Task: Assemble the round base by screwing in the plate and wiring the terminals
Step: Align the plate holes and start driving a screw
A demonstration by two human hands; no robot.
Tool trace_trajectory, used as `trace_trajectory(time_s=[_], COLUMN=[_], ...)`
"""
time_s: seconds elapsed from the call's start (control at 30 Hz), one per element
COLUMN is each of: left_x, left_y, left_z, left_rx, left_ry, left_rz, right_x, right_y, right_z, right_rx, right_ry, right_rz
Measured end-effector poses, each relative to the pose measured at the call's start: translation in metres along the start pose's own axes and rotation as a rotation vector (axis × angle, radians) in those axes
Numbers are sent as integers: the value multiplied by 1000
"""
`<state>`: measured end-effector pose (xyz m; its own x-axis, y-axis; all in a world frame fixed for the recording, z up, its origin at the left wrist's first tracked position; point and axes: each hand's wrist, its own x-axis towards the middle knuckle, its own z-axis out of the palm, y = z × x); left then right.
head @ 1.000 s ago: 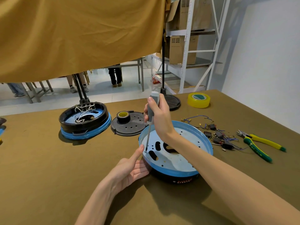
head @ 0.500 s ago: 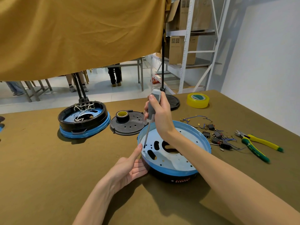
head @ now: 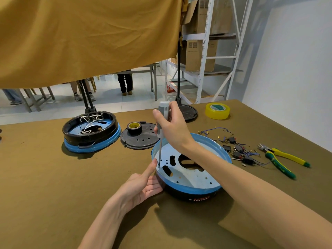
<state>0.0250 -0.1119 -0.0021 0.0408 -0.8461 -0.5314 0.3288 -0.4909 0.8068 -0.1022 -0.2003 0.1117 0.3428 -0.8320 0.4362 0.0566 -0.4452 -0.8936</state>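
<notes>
Head view: right hand [head: 172,128] grips a grey-handled screwdriver [head: 162,123] near upright, tip down at the left side of the perforated plate [head: 188,169] inside the round base [head: 190,187] at table [head: 53,194] centre. Left hand [head: 142,184] flat-fingered against the base's left wall, thumb up by the tip. Pliers [head: 282,160] and loose wired terminals [head: 237,150] lie right of it.

yellow tape roll [head: 217,111] far rt | pliers [head: 282,159] rt | cardboard boxes [head: 198,54] on shelf

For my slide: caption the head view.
Right hand drives grey-handled screwdriver into blue-rimmed round base; left hand steadies it.
</notes>
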Motion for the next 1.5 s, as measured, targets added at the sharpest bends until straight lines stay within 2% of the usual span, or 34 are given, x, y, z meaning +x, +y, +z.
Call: trace_trajectory(time_s=[0.07,0.13,0.2,0.23,0.33,0.47,0.53,0.63,0.7,0.77,0.83,0.93,1.1,1.23,1.37,1.5], left_x=[0,-1,-2,-2,-2,-2,-1,0,0,1,0,-1,0,0,0,0], left_y=[0,0,0,0,-2,-2,-2,-3,-3,-3,-3,-4,-3,-3,-3,-2], left_z=[0,0,1,2,2,3,3,3,3,3,3,3,4,4,3,4], left_rx=[-1,2,3,5,7,14,20,22,21,24,27,32,44,41,37,40], left_ry=[1,5,6,4,7,21,22,25,29,30,30,26,37,39,32,44], left_rz=[3,11,21,26,40,41,43,48,43,43,45,48,45,39,45,42], right_x=[4,6,8,11,20,16,14,20,19,16,18,22,21,29,30,35], right_y=[-9,-19,-30,-37,-57,-66,-71,-85,-89,-86,-86,-96,-93,-102,-94,-99], right_z=[-8,-15,-20,-24,-39,-42,-40,-45,-44,-37,-35,-40,-36,-40,-31,-32], right_rx=[-219,-566,-860,-905,-787,-1109,-1220,-1120,-1113,-1236,-1318,-1167,-1206,-1084,-1222,-1088], right_ry=[18,8,-54,-105,-298,-307,-333,-500,-532,-476,-485,-653,-624,-798,-692,-796], right_rz=[-70,-216,-259,-213,8,-172,-123,67,26,-60,-58,105,63,130,-8,89])
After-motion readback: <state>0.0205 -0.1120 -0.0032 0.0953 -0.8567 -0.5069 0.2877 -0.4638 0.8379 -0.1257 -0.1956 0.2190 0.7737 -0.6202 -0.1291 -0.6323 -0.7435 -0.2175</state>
